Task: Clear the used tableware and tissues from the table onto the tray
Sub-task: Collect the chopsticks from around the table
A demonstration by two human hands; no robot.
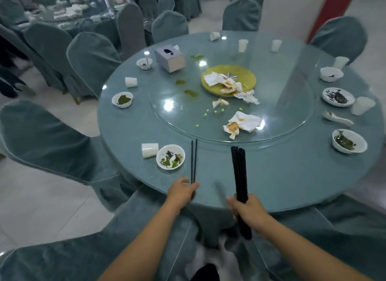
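My right hand (248,207) is shut on a bundle of black chopsticks (240,172), held upright over the near edge of the round table (292,176). At that same edge my left hand (182,189) pinches the near ends of a pair of black chopsticks (194,159) lying on the table. Just left of that pair stand a used white bowl (170,157) and a tipped white cup (149,150). Crumpled tissues (243,123) lie on the glass turntable (177,111), with more on a yellow plate (246,76). No tray is visible.
Used bowls (349,141), a saucer (337,96), a spoon (337,118) and cups (362,105) ring the right rim; more bowls (122,100) and cups (131,82) sit at the left. A tissue box (169,58) stands far left. Covered chairs (41,138) surround the table.
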